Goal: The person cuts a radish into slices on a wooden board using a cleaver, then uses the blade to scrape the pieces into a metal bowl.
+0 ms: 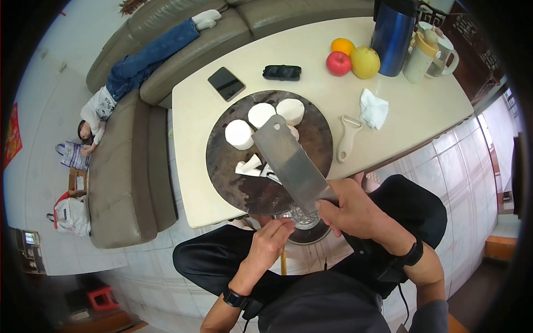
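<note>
My right hand point(352, 210) is wrapped round the handle of a cleaver point(291, 164), whose wide blade hangs over the round dark chopping board point(227, 186). My left hand point(268, 244) is just off the board's near edge, fingers pressed together; what they hold, if anything, is too small to name. Several thick white round pieces point(239, 134) stand on the far half of the board, one partly behind the blade. Smaller white cut pieces point(251, 164) lie left of the blade. Below the board's near edge, a metal basin point(306, 221) shows between my hands.
A phone point(226, 84), black case point(282, 72), apple point(338, 64), orange point(342, 46), yellow-green fruit point(365, 62), blue flask point(393, 41), jars, peeler point(348, 139) and crumpled tissue point(373, 109) are on the cream table point(194, 166). A person point(144, 66) lies on the sofa point(119, 183).
</note>
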